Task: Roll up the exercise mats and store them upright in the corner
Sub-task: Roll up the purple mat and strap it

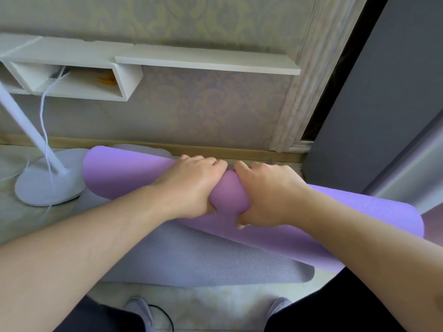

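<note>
Both hands wrap the purple mat roll [134,176] at frame centre; left hand [191,185] and right hand [266,195] sit side by side, fingers curled over the top, thumbs under, squeezing its middle; roll runs from mid-left to lower right, above a grey mat [203,259] lying flat on the floor; white lamp base [45,185] at left, touching the roll's end; white shelf [206,61] on the wall, upper centre.

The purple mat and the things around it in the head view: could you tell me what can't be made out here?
- Purple mat: its middle is hidden under the left hand and right hand.
- Grey mat: its far part is covered by the purple mat.
- Orange item in the shelf: too small to identify.
</note>
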`<state>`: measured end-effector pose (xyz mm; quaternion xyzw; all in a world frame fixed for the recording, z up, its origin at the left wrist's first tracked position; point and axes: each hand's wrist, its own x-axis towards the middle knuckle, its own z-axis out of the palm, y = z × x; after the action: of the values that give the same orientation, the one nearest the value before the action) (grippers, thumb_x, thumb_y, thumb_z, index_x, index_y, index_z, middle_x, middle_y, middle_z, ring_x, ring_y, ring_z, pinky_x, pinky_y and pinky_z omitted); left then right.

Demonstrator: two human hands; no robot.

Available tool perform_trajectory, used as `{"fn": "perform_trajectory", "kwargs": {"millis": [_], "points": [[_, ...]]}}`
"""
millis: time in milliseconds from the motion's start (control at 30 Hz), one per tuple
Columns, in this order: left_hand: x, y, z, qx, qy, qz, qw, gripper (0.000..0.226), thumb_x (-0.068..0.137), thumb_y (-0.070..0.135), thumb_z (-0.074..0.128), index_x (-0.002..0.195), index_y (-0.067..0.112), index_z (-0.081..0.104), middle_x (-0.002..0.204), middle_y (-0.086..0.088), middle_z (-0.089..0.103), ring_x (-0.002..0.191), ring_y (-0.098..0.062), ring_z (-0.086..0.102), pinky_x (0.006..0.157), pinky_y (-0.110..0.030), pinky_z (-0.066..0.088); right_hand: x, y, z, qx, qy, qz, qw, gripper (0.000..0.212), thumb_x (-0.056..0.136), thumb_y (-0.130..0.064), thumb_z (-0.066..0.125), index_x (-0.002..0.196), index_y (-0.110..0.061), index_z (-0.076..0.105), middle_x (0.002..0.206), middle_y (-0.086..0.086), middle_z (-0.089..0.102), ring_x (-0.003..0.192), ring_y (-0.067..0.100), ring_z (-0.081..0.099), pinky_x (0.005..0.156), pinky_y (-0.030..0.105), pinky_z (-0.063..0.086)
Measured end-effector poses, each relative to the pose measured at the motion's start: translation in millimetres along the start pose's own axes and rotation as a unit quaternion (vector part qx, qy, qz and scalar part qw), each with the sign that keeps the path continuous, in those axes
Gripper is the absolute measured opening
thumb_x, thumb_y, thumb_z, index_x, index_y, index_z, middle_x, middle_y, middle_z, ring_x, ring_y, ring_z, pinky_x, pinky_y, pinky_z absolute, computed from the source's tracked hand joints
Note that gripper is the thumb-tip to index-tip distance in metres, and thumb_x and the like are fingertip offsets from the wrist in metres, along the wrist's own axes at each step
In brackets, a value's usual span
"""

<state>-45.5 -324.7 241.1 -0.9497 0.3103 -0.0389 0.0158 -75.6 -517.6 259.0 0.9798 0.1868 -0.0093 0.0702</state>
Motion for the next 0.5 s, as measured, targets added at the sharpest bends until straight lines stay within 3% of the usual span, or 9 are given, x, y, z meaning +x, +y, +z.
{"fn": "perform_trajectory", "kwargs": {"millis": [100, 267, 400, 500], "points": [[-1.5, -1.4, 0.6, -0.017, 0.023, 0.004, 1.0, 0.062, 0.071, 0.055, 0.079, 0.118, 0.027, 0.049, 0.115, 0.009, 0.057, 0.113, -0.022, 0.055, 0.095, -0.041, 0.044, 1.1, 2.4, 1.3, 0.006, 0.04, 0.001, 0.999, 0.056, 0.071, -0.056, 0.073, 0.098, -0.022, 0.038, 0.083, -0.008, 0.059, 0.073, 0.027, 0.062, 0.057, 0.035, 0.04], [-5.1, 10.3, 6.8, 0.023, 0.0, -0.004, 1.0, 0.09, 0.06, 0.066, 0.086, 0.13, 0.027, 0.044, 0.128, 0.008, 0.051, 0.119, -0.024, 0.053, 0.096, -0.045, 0.046, 0.2, 2.9, 2.3, -0.003, 0.022, -0.005, 1.0, 0.06, 0.068, -0.062, 0.074, 0.102, -0.024, 0.041, 0.085, -0.008, 0.061, 0.069, 0.026, 0.056, 0.055, 0.034, 0.036], [-2.2, 8.3, 1.0, -0.02, -0.011, -0.03, 0.999, 0.072, 0.065, 0.059, 0.085, 0.122, 0.033, 0.049, 0.12, 0.012, 0.06, 0.114, -0.024, 0.061, 0.088, -0.041, 0.047, -2.7, -0.5, 2.2, 0.017, 0.025, -0.019, 0.999, 0.059, 0.074, -0.061, 0.071, 0.114, -0.025, 0.046, 0.099, -0.009, 0.066, 0.075, 0.026, 0.055, 0.064, 0.036, 0.045], [-0.3, 0.5, -7.2, -0.043, -0.014, -0.044, 0.998, 0.067, 0.063, 0.058, 0.084, 0.12, 0.038, 0.055, 0.118, 0.015, 0.065, 0.107, -0.022, 0.066, 0.078, -0.037, 0.046, -1.0, -2.6, 2.6, 0.014, 0.041, -0.029, 0.999, 0.077, 0.07, -0.065, 0.076, 0.13, -0.026, 0.045, 0.109, -0.006, 0.066, 0.091, 0.029, 0.065, 0.069, 0.037, 0.049]]}}
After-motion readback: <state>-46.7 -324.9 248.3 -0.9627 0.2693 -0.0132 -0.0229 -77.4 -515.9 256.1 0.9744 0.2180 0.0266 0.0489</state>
